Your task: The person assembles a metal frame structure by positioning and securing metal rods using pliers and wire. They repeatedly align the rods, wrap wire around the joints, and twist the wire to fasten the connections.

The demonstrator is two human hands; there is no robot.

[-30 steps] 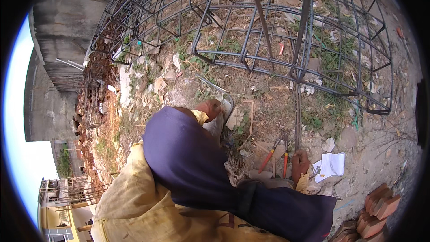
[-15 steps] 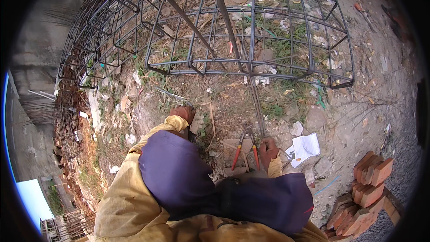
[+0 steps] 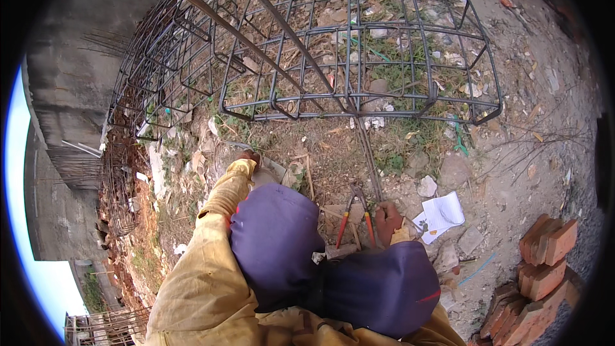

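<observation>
My left hand reaches forward to the ground at left, near a thin grey metal piece. Its fingers are mostly hidden, so I cannot tell what they grip. My right hand is closed in a fist low on the ground, beside the near ends of thin steel rods. What it holds, if anything, is hidden. Just left of it lies a pair of pincers with red-and-yellow handles, their jaws pointing away from me. Papers with writing lie right of that hand.
A rebar cage spans the ground ahead, with two long bars slanting over it. Stacked red bricks stand at the lower right. Stones, litter and weeds cover the dirt. A concrete wall rises at left.
My left hand has moved farther left and forward, toward the cage. My right hand stays by the pincers. The whole view has tilted and shifted slightly.
</observation>
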